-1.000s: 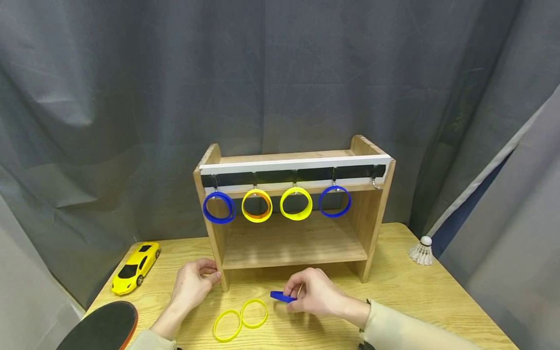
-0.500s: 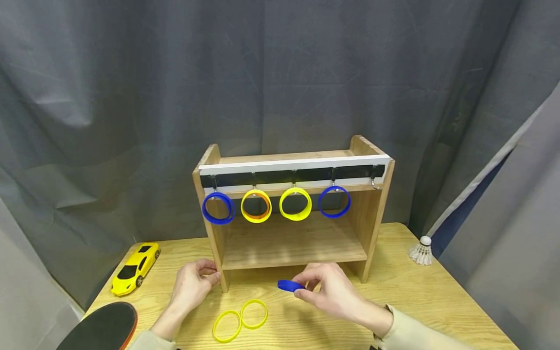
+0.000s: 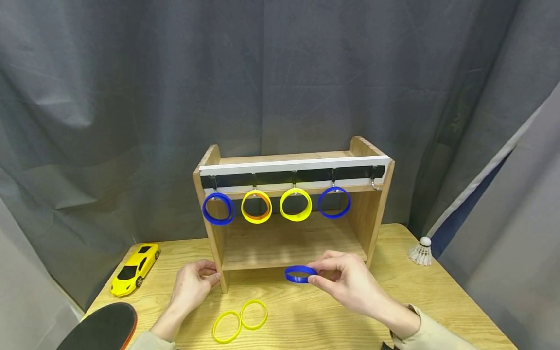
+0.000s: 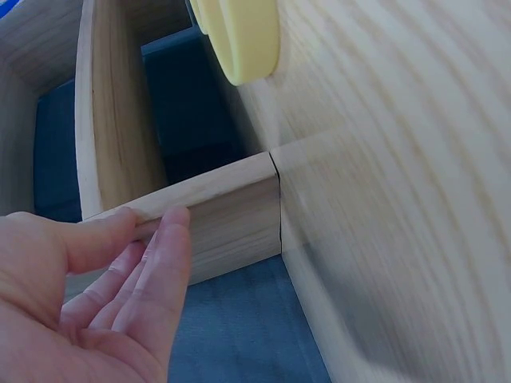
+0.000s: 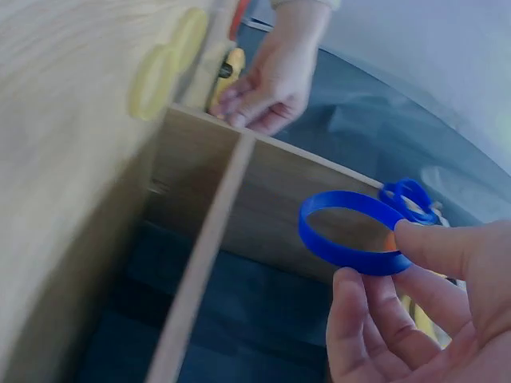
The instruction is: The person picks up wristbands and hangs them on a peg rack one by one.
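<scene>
My right hand (image 3: 350,282) pinches a blue ring (image 5: 351,258) between thumb and fingers, raised over the table before the wooden shelf (image 3: 295,238). My left hand (image 3: 192,287) holds the front edge of the shelf's left side panel (image 4: 231,223) with thumb and fingertips. Two yellow rings (image 3: 214,330) lie side by side on the table between the hands. From hooks along the shelf's top front hang blue rings (image 3: 218,221) at left, a yellow ring (image 3: 257,220) with orange inside it, a yellow ring (image 3: 296,217) and a blue ring (image 3: 334,215).
The rightmost hook (image 3: 374,183) carries no ring. A yellow toy car (image 3: 136,269) stands at the table's left, behind a black round paddle-like disc (image 3: 98,326). A shuttlecock (image 3: 422,251) sits near the right edge. Grey curtains (image 3: 280,73) close off the back.
My right hand has lifted the blue ring off the table, moving up and to the right, and the ring has tilted to show its opening. The left hand stays on the panel.
</scene>
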Motion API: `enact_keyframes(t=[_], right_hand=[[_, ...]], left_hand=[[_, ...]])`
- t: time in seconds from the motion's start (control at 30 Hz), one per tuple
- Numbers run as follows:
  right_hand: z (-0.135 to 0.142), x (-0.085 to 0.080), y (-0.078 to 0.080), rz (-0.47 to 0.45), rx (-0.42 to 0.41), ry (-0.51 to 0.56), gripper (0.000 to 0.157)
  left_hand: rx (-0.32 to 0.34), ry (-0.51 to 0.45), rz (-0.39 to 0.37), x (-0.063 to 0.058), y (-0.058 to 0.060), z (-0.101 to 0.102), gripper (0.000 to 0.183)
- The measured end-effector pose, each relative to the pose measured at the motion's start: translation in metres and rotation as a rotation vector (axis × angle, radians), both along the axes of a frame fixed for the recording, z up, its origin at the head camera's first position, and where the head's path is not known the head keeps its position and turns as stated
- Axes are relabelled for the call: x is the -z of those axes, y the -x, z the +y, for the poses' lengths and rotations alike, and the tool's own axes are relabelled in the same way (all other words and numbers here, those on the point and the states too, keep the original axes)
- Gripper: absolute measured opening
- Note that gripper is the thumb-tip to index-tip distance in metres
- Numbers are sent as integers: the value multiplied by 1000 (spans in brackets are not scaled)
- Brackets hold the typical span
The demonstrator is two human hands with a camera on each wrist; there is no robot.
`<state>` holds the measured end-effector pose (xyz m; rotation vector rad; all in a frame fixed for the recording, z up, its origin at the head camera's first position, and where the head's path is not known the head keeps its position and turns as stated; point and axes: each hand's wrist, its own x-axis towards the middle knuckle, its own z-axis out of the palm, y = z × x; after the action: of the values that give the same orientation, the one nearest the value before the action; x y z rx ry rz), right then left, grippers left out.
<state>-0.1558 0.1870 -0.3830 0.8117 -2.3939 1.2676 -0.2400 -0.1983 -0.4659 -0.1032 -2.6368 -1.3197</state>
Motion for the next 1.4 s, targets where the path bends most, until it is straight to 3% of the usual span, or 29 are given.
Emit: enact_keyframes(t=[0.27,0.63,1.1,1.4], right_hand=[[14,-26,-2,12,-4,190,17],[39,-51,2,121,-39,412,31],[56,-69,14,-27,19,610,29],[55,-72,33,-34,39,692,26]], left_hand=[[-8,-9,-11,1,0,0,14],[1,-15,1,2,0,0,16],[2,-5,2,1,0,0,15],[3,-19,-4,1,0,0,13]])
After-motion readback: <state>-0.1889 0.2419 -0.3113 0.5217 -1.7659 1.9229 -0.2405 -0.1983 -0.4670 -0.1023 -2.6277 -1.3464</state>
